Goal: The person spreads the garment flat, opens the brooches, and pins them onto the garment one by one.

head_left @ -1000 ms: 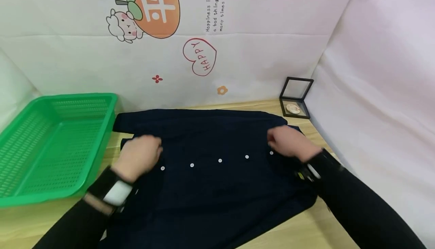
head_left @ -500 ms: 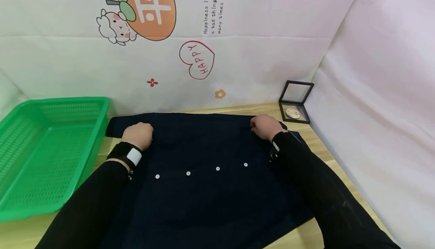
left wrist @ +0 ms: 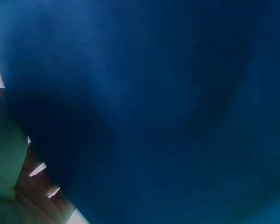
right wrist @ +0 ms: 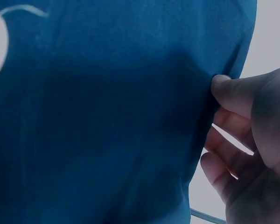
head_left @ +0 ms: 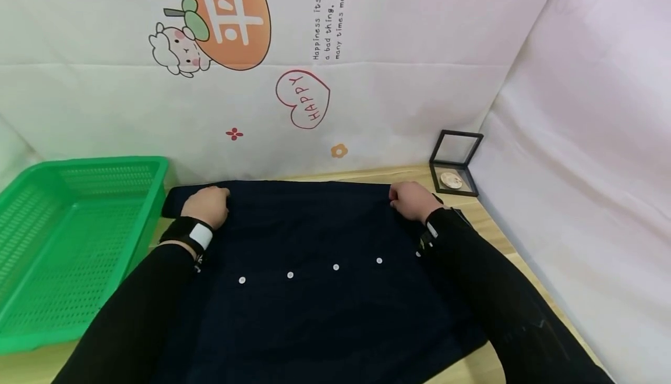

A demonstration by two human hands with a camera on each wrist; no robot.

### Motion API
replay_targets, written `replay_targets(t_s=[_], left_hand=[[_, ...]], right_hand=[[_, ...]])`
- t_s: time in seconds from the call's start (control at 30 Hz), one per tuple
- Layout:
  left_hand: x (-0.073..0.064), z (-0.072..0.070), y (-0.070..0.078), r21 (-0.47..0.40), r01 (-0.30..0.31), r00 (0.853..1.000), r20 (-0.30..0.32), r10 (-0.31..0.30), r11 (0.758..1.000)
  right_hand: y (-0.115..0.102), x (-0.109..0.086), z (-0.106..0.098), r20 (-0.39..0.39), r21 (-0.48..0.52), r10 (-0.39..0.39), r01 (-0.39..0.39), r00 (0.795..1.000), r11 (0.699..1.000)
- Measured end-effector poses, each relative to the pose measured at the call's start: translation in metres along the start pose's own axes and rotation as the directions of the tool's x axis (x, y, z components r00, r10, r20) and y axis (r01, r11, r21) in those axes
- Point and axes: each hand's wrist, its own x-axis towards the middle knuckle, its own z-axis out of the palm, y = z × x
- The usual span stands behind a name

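A dark navy shirt (head_left: 309,320) lies spread on the table, with a row of small white buttons running across it. My left hand (head_left: 206,207) grips its far edge near the left end. In the left wrist view the cloth fills most of the picture and hides the fingertips; part of the fingers (left wrist: 35,189) shows at lower left. Toward the right end of the same edge, my right hand (head_left: 412,200) pinches the shirt. The right wrist view has the thumb (right wrist: 238,93) on the near face of the fabric, while the other fingers reach behind it.
A green plastic basket (head_left: 157,215) stands at the left, close to the shirt. In the far right corner sits an open black-framed case (head_left: 455,190) with a round pale disc (head_left: 451,180). White printed cloth (head_left: 382,110) walls the back and right of the wooden table (head_left: 472,366).
Both hands have moved forward from over the shirt's middle to its far edge and now hold it there. The far strip that lay beyond the hands is in their grip.
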Motion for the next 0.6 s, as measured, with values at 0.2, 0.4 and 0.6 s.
replay_targets(t_s=[0.2, 0.4, 0.6], left_hand=[[-0.007, -0.03, -0.009, 0.064, -0.081, 0.993, 0.097, 0.074, 0.995], [-0.004, -0.072, -0.015, 0.023, -0.16, 0.975, 0.157, 0.155, 0.987], [0.004, -0.037, -0.035, -0.046, -0.073, 0.994, 0.074, 0.077, 0.996]], right_hand=[[-0.003, -0.003, 0.003, 0.025, -0.042, 0.043, -0.042, 0.999, 0.998], [-0.007, -0.007, 0.003, 0.039, -0.044, 0.103, -0.102, 0.994, 0.994], [-0.009, -0.007, 0.006, 0.057, -0.029, 0.126, -0.125, 0.99, 0.992]])
